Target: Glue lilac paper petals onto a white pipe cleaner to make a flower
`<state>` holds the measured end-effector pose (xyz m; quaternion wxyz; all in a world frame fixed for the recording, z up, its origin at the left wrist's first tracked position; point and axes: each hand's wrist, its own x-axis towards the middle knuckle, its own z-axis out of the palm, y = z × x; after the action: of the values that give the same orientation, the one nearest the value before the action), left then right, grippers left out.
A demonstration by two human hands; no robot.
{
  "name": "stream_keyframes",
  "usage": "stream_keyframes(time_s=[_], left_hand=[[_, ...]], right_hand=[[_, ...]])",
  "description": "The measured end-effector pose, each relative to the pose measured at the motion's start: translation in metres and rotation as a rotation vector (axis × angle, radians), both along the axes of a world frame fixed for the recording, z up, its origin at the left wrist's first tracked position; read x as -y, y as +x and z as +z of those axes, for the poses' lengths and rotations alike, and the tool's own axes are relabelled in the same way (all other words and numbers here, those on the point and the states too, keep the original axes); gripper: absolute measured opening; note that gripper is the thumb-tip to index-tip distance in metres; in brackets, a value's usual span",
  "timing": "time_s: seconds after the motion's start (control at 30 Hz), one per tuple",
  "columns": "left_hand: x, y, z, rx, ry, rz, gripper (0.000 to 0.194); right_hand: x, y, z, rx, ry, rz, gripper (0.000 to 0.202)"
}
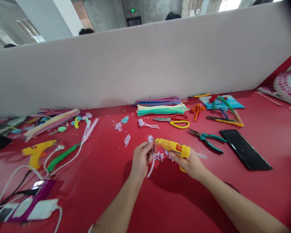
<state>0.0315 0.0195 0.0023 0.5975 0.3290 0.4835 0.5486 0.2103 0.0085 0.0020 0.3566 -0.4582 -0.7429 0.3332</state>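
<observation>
My left hand (143, 158) pinches a small lilac pipe-cleaner flower (150, 138), its pale stem (150, 169) hanging below the fingers. In my right hand (190, 164) is a yellow hot glue gun (173, 147), with a clear glue stick (200, 155) poking out of its back. The nozzle points left, at or very close to the flower; whether it touches I cannot tell. Under the gun, several lilac petal pieces (159, 157) lie on the red table (165, 200). Another lilac flower with stems (145, 123) lies farther back.
Scissors (176, 122), pliers (207, 139) and a black phone (244, 149) lie behind and to the right. Pipe-cleaner bundles (161, 110) rest by the grey partition (145, 68). At left are a second yellow glue gun (37, 151), a hair straightener (87, 132) and a corded power strip (32, 200).
</observation>
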Motion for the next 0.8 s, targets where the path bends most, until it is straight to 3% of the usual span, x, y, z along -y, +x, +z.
stream_keyframes(time_s=[0.43,0.63,0.8], left_hand=[[0.000,0.000,-0.001,-0.048,0.029,-0.005,0.020],[-0.001,-0.007,-0.002,-0.346,0.126,-0.002,0.027],[-0.006,-0.013,-0.004,-0.318,0.129,0.079,0.020]], right_hand=[[0.002,-0.002,0.007,0.031,-0.030,-0.027,0.032],[0.003,-0.003,0.009,0.063,-0.039,-0.044,0.028],[-0.009,0.003,0.003,0.068,-0.074,-0.215,0.026]])
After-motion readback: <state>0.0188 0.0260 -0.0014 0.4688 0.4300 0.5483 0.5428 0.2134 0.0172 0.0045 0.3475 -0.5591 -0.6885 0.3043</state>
